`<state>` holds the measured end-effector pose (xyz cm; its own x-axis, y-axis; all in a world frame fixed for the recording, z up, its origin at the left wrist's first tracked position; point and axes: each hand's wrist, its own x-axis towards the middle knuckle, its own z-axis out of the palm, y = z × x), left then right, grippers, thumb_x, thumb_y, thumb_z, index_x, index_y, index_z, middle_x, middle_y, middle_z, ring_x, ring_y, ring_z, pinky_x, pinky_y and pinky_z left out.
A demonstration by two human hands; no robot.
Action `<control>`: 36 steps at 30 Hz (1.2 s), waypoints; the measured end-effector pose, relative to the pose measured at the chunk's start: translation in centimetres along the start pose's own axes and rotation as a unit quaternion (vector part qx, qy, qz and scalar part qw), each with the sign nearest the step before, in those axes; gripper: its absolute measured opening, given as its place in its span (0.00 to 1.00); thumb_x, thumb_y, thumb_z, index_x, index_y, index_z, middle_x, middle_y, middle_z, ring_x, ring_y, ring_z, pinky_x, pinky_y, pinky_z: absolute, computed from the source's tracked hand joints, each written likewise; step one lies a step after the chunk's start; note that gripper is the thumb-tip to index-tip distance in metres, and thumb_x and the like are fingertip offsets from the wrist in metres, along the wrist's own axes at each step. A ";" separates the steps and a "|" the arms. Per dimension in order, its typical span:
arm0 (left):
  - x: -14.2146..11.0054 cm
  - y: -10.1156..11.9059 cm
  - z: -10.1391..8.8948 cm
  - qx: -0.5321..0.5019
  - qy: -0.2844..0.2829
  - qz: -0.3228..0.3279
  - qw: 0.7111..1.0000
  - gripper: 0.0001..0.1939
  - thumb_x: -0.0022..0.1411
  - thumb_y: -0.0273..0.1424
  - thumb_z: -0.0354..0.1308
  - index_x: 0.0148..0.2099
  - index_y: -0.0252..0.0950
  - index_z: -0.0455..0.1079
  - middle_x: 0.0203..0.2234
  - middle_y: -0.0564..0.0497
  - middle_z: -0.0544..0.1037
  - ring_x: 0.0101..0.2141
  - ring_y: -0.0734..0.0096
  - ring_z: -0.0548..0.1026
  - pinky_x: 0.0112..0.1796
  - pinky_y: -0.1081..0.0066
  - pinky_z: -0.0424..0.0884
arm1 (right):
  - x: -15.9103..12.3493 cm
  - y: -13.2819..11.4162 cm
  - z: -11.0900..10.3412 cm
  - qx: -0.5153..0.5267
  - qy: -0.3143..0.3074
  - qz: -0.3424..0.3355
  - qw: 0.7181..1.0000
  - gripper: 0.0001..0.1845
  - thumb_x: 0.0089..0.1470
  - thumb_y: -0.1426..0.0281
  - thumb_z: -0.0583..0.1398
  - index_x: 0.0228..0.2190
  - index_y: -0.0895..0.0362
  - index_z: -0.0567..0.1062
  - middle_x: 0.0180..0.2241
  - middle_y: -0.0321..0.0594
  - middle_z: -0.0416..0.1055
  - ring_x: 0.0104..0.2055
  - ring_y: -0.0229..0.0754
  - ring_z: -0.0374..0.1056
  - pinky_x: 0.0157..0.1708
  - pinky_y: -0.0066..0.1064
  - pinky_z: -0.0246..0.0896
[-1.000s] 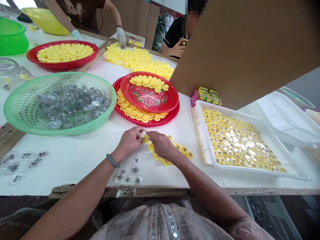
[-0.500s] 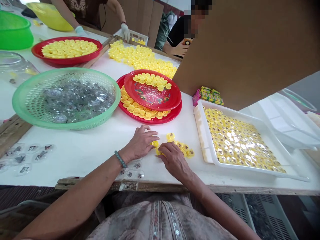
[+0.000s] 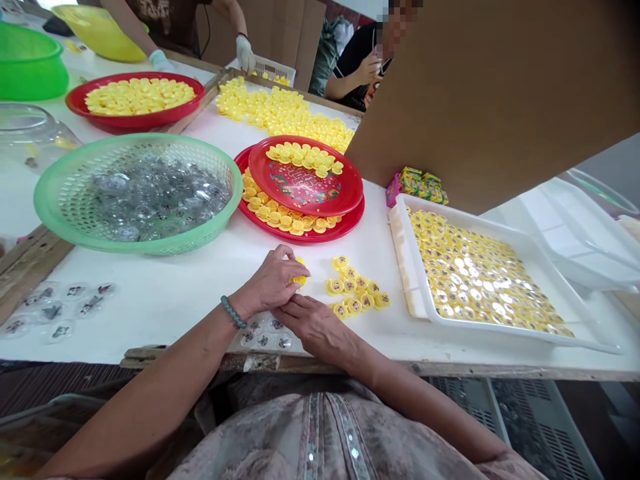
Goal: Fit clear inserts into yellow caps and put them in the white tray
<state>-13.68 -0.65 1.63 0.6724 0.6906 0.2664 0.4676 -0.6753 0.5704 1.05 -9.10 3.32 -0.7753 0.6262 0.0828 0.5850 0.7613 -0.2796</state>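
My left hand [image 3: 273, 279] is closed around a few round yellow plastic caps [image 3: 301, 272], held just above the white table. Close against it, my right hand [image 3: 317, 327] has its fingers bent together. Its fingertips are tucked by the left hand, so whatever they hold is hidden. Beside them lie several clear plastic discs with small dark printed pictures [image 3: 263, 340], near the table's front edge. To the right sits a loose cluster of yellow caps with pictures in them [image 3: 354, 305].
A green colander [image 3: 60, 230] of clear discs stands left. Red trays [image 3: 305, 193] of yellow caps are stacked ahead. A white tray [image 3: 425, 300] of pictured caps sits right, below a cardboard sheet [image 3: 480, 100]. More clear discs [image 3: 53, 310] lie left. Two people are across the table.
My right hand has moved left, from the pictured yellow caps to beside my left hand. My left hand has shifted slightly left with yellow caps in it. The person at back right has raised a hand.
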 end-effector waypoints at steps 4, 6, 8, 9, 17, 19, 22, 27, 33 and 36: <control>-0.1 0.2 0.3 0.004 -0.002 -0.006 1.000 0.18 0.49 0.22 0.55 0.44 0.38 0.75 0.34 0.47 0.76 0.44 0.59 0.64 0.45 0.60 0.64 | -1.2 0.1 -0.1 -0.035 -0.020 0.050 0.998 0.16 0.55 0.79 0.53 0.47 0.62 0.67 0.41 0.48 0.69 0.44 0.46 0.63 0.43 0.36 0.62; -0.2 0.3 0.5 0.009 -0.011 -0.003 1.000 0.19 0.50 0.22 0.54 0.44 0.39 0.75 0.34 0.46 0.75 0.43 0.59 0.65 0.45 0.60 0.64 | -2.4 0.3 0.2 -0.035 -0.020 0.073 0.997 0.15 0.56 0.78 0.52 0.46 0.61 0.68 0.37 0.46 0.70 0.40 0.45 0.64 0.40 0.36 0.63; -0.2 0.5 0.6 0.000 -0.016 0.002 1.000 0.19 0.51 0.22 0.54 0.45 0.39 0.74 0.34 0.46 0.75 0.43 0.60 0.65 0.44 0.60 0.65 | -3.4 0.6 0.6 0.000 0.017 0.102 0.995 0.15 0.57 0.78 0.51 0.46 0.60 0.67 0.36 0.46 0.71 0.39 0.44 0.65 0.38 0.35 0.64; -0.2 0.6 0.5 -0.011 -0.013 0.004 1.000 0.20 0.51 0.22 0.54 0.46 0.40 0.73 0.35 0.47 0.75 0.43 0.60 0.65 0.45 0.60 0.65 | -3.7 0.8 0.8 0.034 0.057 0.126 0.990 0.15 0.58 0.77 0.51 0.46 0.59 0.68 0.36 0.45 0.72 0.38 0.43 0.66 0.38 0.34 0.64; 0.0 2.0 -0.9 -0.255 0.018 -0.099 0.962 0.10 0.58 0.31 0.55 0.41 0.36 0.74 0.35 0.49 0.78 0.35 0.68 0.72 0.37 0.70 0.68 | -2.4 2.3 -0.6 0.383 0.283 0.343 0.809 0.07 0.49 0.67 0.62 0.32 0.55 0.72 0.29 0.37 0.73 0.31 0.39 0.70 0.32 0.30 0.66; -0.1 2.1 -1.0 -0.328 -0.006 -0.122 0.937 0.11 0.58 0.33 0.54 0.40 0.35 0.75 0.34 0.49 0.78 0.34 0.68 0.73 0.37 0.71 0.68 | -1.7 2.6 -1.0 0.436 0.293 0.343 0.779 0.07 0.47 0.69 0.62 0.31 0.56 0.72 0.27 0.35 0.72 0.31 0.38 0.70 0.32 0.30 0.66; -0.2 2.0 -1.2 -0.397 -0.011 -0.152 0.905 0.12 0.57 0.33 0.55 0.40 0.32 0.74 0.33 0.47 0.78 0.36 0.66 0.74 0.38 0.70 0.68 | -1.0 3.0 -1.2 0.450 0.313 0.335 0.767 0.07 0.47 0.70 0.61 0.32 0.56 0.72 0.28 0.35 0.72 0.31 0.38 0.70 0.32 0.30 0.67; -0.3 1.7 -1.2 -0.417 0.009 -0.179 0.891 0.12 0.54 0.34 0.59 0.39 0.32 0.74 0.32 0.47 0.78 0.33 0.67 0.73 0.35 0.71 0.69 | -0.6 3.4 -1.4 0.343 0.315 0.331 0.821 0.06 0.50 0.68 0.60 0.33 0.54 0.76 0.32 0.37 0.75 0.34 0.40 0.70 0.36 0.31 0.65; -0.2 1.7 -0.8 -0.405 0.018 -0.199 0.892 0.11 0.51 0.35 0.61 0.34 0.33 0.73 0.24 0.51 0.74 0.26 0.73 0.70 0.28 0.74 0.66 | -0.2 3.6 -2.0 0.317 0.295 0.318 0.844 0.05 0.51 0.69 0.59 0.30 0.54 0.76 0.29 0.36 0.75 0.33 0.39 0.70 0.35 0.31 0.65; -0.2 1.8 -1.0 -0.420 0.017 -0.213 0.882 0.11 0.49 0.35 0.63 0.32 0.32 0.72 0.22 0.51 0.73 0.25 0.73 0.70 0.27 0.74 0.66 | -0.2 3.7 -1.9 0.344 0.280 0.330 0.833 0.05 0.50 0.67 0.60 0.29 0.55 0.75 0.27 0.36 0.73 0.30 0.39 0.68 0.32 0.30 0.64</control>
<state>-13.50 -1.77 3.39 0.5141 0.8524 -0.0955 0.0729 0.0675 0.9951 3.83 -6.03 4.11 0.0061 0.9973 0.0733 0.4154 0.0641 -0.9074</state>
